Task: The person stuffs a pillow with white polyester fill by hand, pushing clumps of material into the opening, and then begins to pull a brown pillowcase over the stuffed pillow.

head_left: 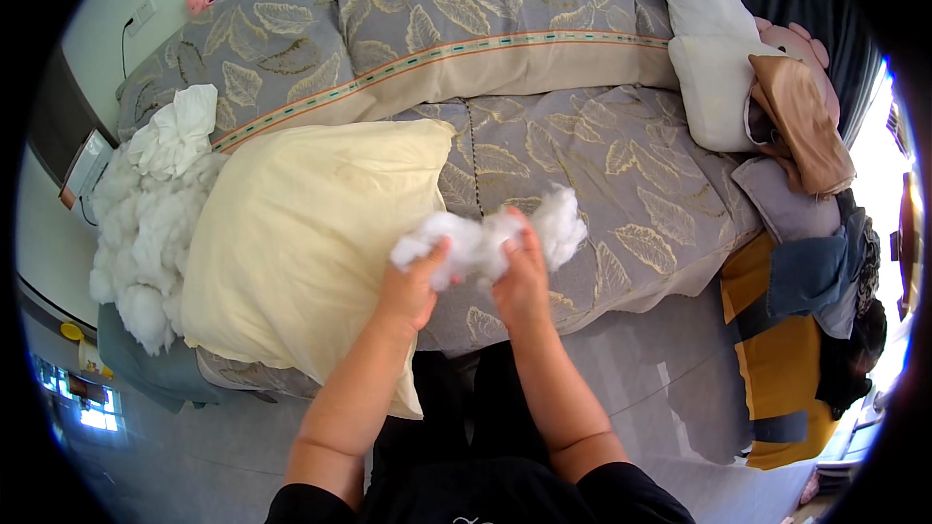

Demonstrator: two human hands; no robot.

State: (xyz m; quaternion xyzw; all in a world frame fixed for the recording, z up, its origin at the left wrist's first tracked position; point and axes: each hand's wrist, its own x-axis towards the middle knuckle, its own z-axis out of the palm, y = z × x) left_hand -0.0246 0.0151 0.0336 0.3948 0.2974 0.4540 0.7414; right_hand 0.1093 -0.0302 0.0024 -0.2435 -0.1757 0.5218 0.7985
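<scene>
Both hands hold white fluffy stuffing (466, 245) in front of me, over the sofa seat. My left hand (413, 281) grips its left part, thumb on top. My right hand (521, 277) is closed on the right part, and a loose tuft sticks out past its fingers. A thin strand of fluff joins the two clumps between the hands. Just left of them lies a pale yellow pillow cover (291, 233), partly under my left forearm; its opening cannot be made out. Beyond it, a big heap of the same white stuffing (146, 233) sits at the sofa's left end.
The grey leaf-patterned sofa (602, 165) spans the view, with its backrest behind. White pillows (714, 87), a brown satin cloth (801, 121) and a pink plush toy (798, 44) crowd its right end. A mustard bag (777, 378) with clothes on it stands at right. Grey tiles (631, 408) cover the floor.
</scene>
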